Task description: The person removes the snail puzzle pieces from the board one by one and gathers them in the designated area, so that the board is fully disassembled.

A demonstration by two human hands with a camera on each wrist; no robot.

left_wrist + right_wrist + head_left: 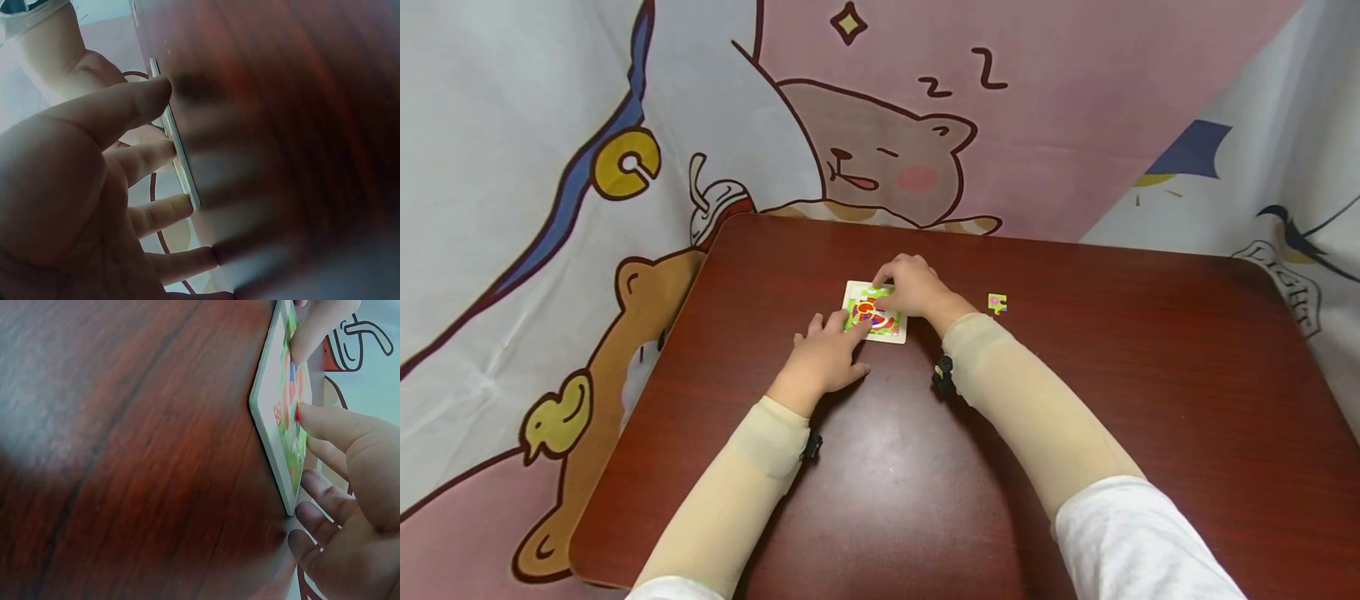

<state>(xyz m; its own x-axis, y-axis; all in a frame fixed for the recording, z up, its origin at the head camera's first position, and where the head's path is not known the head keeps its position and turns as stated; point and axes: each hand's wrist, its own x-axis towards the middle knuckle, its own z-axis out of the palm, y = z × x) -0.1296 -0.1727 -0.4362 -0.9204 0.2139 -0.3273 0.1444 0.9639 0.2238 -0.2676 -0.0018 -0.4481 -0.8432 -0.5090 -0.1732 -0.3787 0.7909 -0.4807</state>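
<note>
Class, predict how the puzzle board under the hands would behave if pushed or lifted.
The puzzle board is probably stiff, since its edge looks straight. Lying flat, it seems unlikely to roll or tip. The shiny tabletop suggests it might slide easily.

1. Here's the reddish-brown table, light gleaming off its near half!
2. Past the table's far edge, a cartoon bear snoozes on printed cloth!
3. Left of the table, a yellow duck; off its far right corner, a dark bird!
</note>
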